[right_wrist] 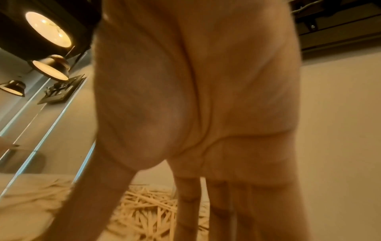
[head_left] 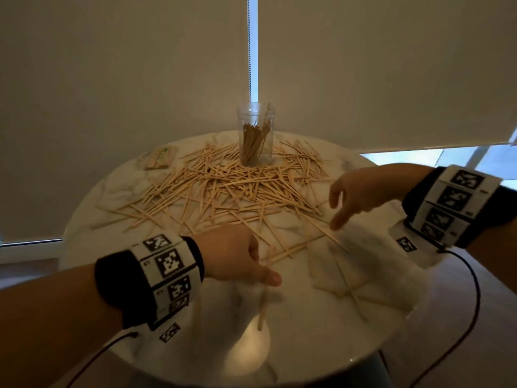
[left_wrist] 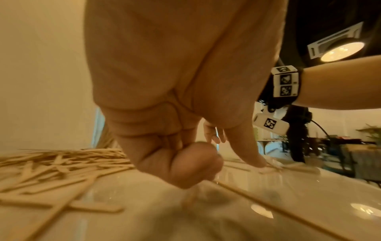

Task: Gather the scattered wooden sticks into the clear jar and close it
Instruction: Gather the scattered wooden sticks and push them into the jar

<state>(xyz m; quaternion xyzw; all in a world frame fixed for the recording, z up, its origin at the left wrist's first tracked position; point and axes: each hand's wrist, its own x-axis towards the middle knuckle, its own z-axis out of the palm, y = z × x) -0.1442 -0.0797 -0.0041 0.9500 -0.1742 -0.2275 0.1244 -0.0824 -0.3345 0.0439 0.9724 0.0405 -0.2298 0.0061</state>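
A: From the head view, where's the clear plastic cylindrical jar (head_left: 255,134)?

B: Upright at the far side of the round white marble table (head_left: 293,326), open on top, partly filled with standing sticks. The scattered thin pale wooden sticks (head_left: 223,186) lie in a broad heap just in front of it and around its base. A flat printed cardboard packet (head_left: 160,158) sits far left of the heap.

A: And the hands?

B: The left hand (head_left: 237,256) is near, with a single pale wooden stick (head_left: 263,301) running from under its thumb toward the near edge; the grip is blurred there. The right hand (head_left: 361,196) hovers at the right, fingers spread and pointing down, one fingertip touching a stick beside a crumpled white paper napkin (head_left: 363,264). It holds nothing.

A: The left wrist view?

B: The left hand's (left_wrist: 175,114) fingers are curled into the palm; the index finger reaches down to the tabletop. The heap (left_wrist: 51,166) lies to the left. Whether the curl traps that stick I cannot tell here.

A: Right wrist view?

B: Blurred. The right hand (right_wrist: 206,114) has straight fingers hanging over the heap (right_wrist: 148,208), loose and empty.
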